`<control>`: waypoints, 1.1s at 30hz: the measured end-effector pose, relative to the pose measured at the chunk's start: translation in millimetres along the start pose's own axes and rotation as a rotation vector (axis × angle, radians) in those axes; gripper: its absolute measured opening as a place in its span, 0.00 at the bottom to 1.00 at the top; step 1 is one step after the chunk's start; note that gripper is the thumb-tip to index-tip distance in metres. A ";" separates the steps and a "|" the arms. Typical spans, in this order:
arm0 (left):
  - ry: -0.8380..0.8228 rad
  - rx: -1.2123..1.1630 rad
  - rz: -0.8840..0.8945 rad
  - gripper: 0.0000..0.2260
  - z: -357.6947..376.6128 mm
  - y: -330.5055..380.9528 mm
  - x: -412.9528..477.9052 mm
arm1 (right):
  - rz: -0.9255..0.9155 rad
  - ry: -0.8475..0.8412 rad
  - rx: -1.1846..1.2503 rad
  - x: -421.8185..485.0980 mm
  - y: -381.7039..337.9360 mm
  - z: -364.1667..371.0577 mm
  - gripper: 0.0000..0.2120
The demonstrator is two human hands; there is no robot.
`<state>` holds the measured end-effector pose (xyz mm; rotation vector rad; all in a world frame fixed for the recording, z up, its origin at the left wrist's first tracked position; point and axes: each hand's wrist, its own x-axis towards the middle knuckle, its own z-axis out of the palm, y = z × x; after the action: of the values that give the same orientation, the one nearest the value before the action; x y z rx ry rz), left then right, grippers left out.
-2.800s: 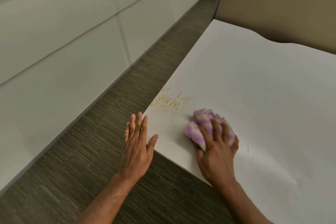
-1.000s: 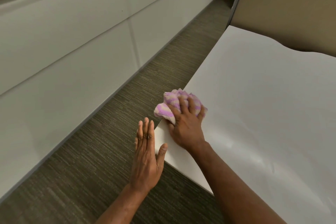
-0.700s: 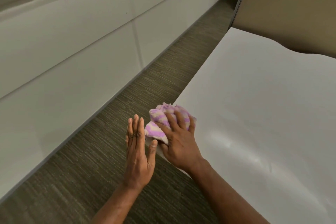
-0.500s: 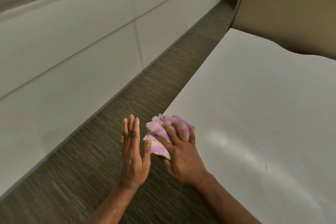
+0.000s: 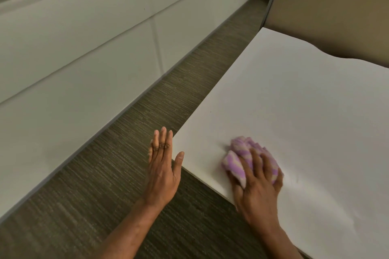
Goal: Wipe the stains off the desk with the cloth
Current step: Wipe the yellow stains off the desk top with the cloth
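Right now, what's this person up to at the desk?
A person is wiping a white desk. The right hand presses a bunched purple-and-cream striped cloth onto the surface near the front corner. The left hand rests open and flat against the desk's left edge. No stain shows on the visible surface.

No readable text, label or number shows anywhere.

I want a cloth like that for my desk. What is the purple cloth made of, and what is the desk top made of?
The cloth looks like soft, fluffy terry or microfibre: fuzzy purple and cream stripes, bunched under the right hand. The desk looks like smooth white laminate board with a faint sheen and a thin, sharp edge; what lies under the coating can't be seen.
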<state>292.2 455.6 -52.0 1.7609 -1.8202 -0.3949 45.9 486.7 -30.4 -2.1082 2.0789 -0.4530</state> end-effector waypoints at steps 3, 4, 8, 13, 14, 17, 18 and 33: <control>-0.069 0.065 0.024 0.32 3.5 -1.6 1.8 | 0.218 0.066 0.005 20.9 11.7 1.5 0.31; -0.090 0.068 0.026 0.33 5.1 -2.3 2.2 | 0.274 0.071 0.025 29.7 14.2 2.9 0.31; -0.135 0.076 0.020 0.33 11.5 -5.4 2.7 | 0.388 0.081 0.072 72.7 17.9 8.4 0.31; -0.140 0.048 0.025 0.32 11.7 -7.6 3.0 | 0.389 0.083 0.089 126.8 7.7 17.6 0.30; -0.142 0.045 0.029 0.32 11.5 -7.7 3.0 | 0.378 0.075 0.088 135.6 2.8 19.8 0.30; -0.147 0.033 0.035 0.32 11.0 -8.1 3.0 | 0.331 0.056 0.100 157.0 -13.6 25.8 0.29; -0.148 0.036 0.035 0.33 11.0 -8.1 3.1 | 0.310 0.049 0.106 162.2 -18.7 27.5 0.29; -0.068 -0.061 0.039 0.33 13.1 -6.5 3.1 | -0.178 -0.118 0.023 156.4 -75.6 39.9 0.29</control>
<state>289.9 449.6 -65.5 1.6873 -1.8664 -0.4958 129.6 329.4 -27.3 -2.2581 1.8243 -0.3618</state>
